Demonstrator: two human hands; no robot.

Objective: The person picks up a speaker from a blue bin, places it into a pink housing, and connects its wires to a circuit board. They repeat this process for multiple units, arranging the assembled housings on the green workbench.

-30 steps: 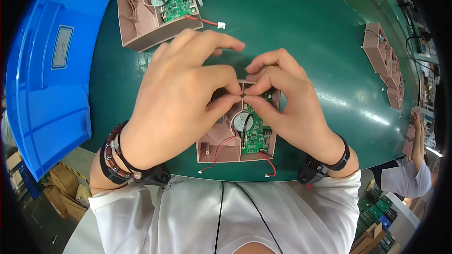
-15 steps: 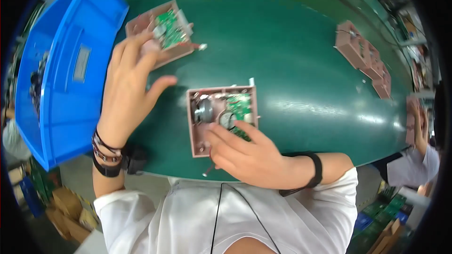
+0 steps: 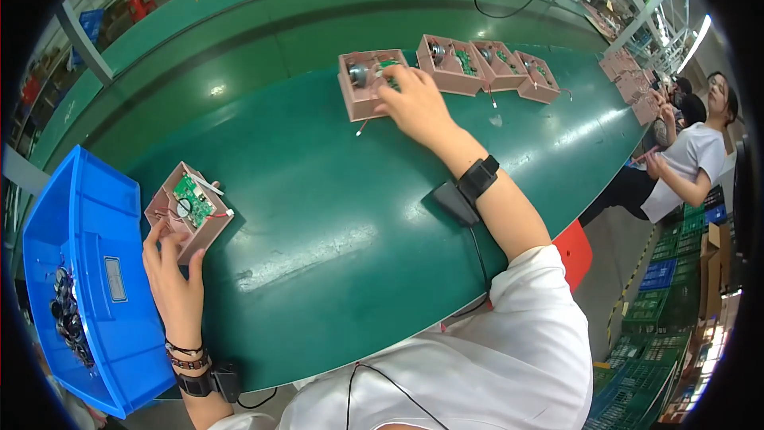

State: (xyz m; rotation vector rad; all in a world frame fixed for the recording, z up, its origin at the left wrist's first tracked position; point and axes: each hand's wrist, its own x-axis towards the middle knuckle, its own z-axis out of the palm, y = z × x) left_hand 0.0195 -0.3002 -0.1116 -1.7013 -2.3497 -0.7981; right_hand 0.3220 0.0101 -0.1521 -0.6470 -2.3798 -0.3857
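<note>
My right hand (image 3: 422, 111) is stretched out to the far side, its thumb and fingers closed on a pink casing (image 3: 362, 109) that holds a round speaker (image 3: 357, 74) and a green board. A short wire hangs from that casing's near side. At the left, my left hand (image 3: 176, 279) has its fingers over the near wall of another pink casing (image 3: 208, 233), the thumb along the outside. Inside it are a green circuit board (image 3: 191, 199) and a coiled wire; no speaker shows there. My left fingertips are partly hidden in the casing.
A blue bin (image 3: 131, 334) with several dark round parts (image 3: 70, 314) stands left of my left hand. More pink casings (image 3: 458, 80) line up right of my right hand. A black wrist device (image 3: 455, 203) hangs by my right forearm. A co-worker (image 3: 684, 151) stands far right.
The speaker casing has gone from in front of me to the far row with my right hand. My left hand stays at the other casing. The view has turned.
</note>
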